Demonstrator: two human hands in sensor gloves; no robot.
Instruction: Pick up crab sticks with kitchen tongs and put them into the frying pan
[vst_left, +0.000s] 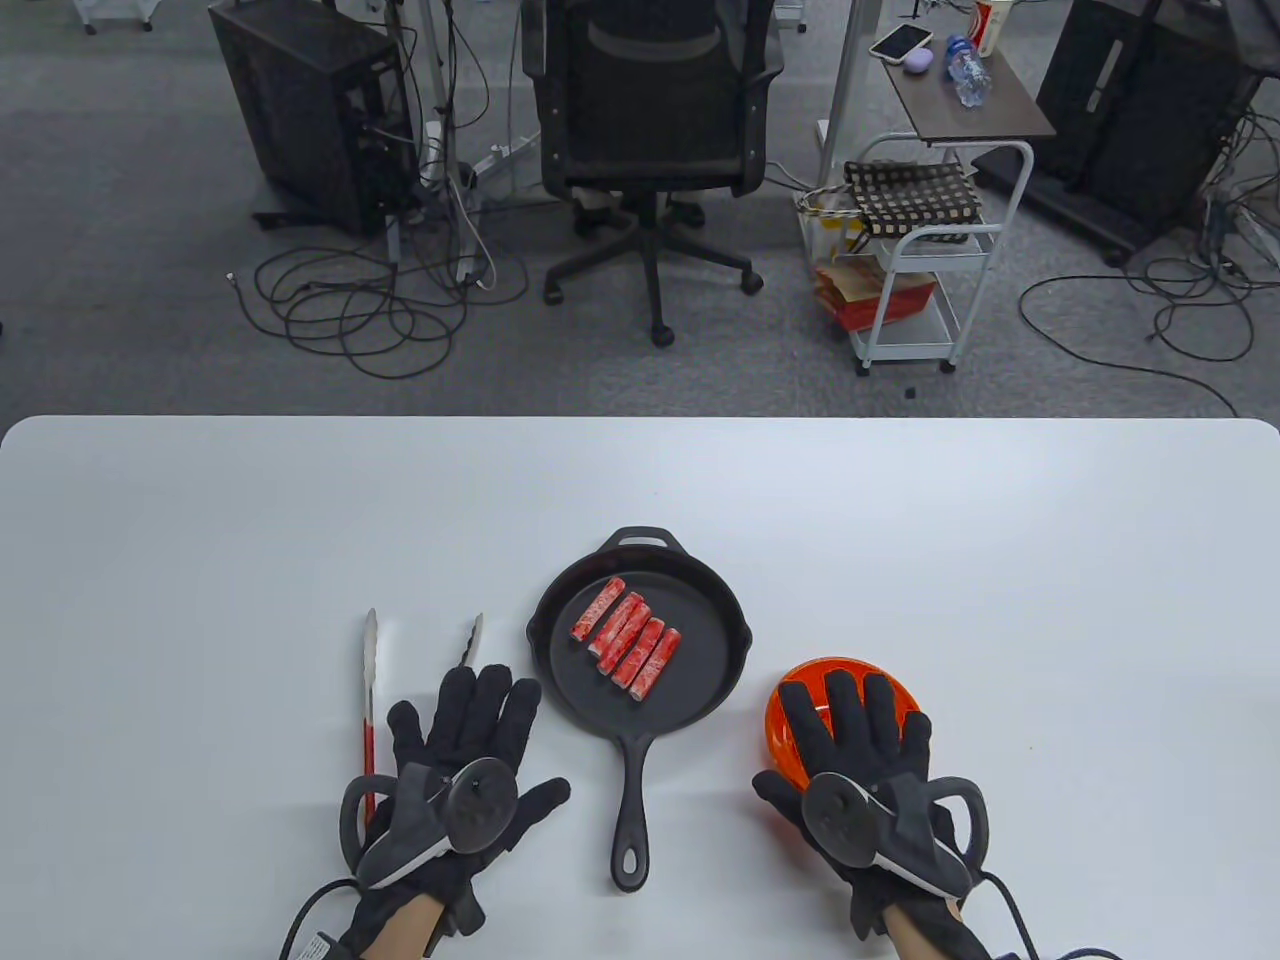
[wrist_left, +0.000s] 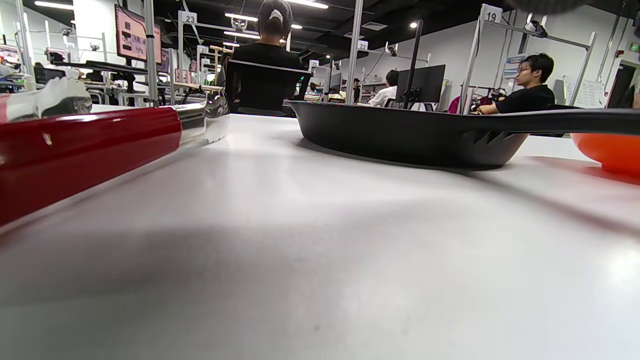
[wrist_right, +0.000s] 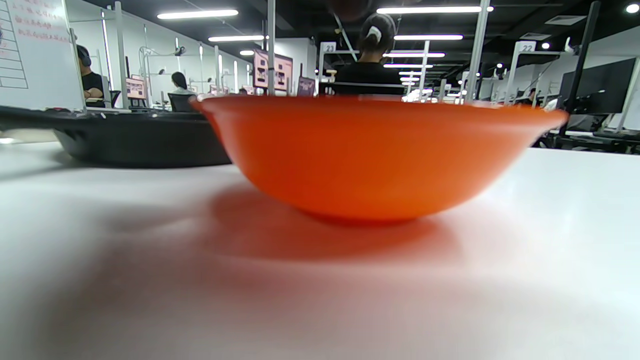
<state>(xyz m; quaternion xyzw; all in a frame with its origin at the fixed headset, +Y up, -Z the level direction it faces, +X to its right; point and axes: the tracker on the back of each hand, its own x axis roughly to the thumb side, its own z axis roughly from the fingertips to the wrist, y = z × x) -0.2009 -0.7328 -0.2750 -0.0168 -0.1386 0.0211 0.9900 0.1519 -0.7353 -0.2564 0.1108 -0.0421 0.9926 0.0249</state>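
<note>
Several red-and-white crab sticks (vst_left: 627, 645) lie side by side in the black cast-iron frying pan (vst_left: 700, 690), its handle pointing toward me. The kitchen tongs (vst_left: 369, 680), red-handled with metal tips, lie spread apart on the table left of the pan. My left hand (vst_left: 470, 720) rests flat, fingers straight, over the tongs' right arm. My right hand (vst_left: 850, 720) lies flat with straight fingers over the orange bowl (vst_left: 785, 735). The left wrist view shows the tongs' red handle (wrist_left: 85, 145) and the pan (wrist_left: 400, 135); the right wrist view shows the bowl (wrist_right: 375, 150). Neither wrist view shows fingers.
The white table (vst_left: 200, 520) carries only the pan, tongs and bowl. Beyond its far edge stand an office chair (vst_left: 655, 150), a white cart (vst_left: 920, 270) and floor cables. People sit at desks in the background of the wrist views.
</note>
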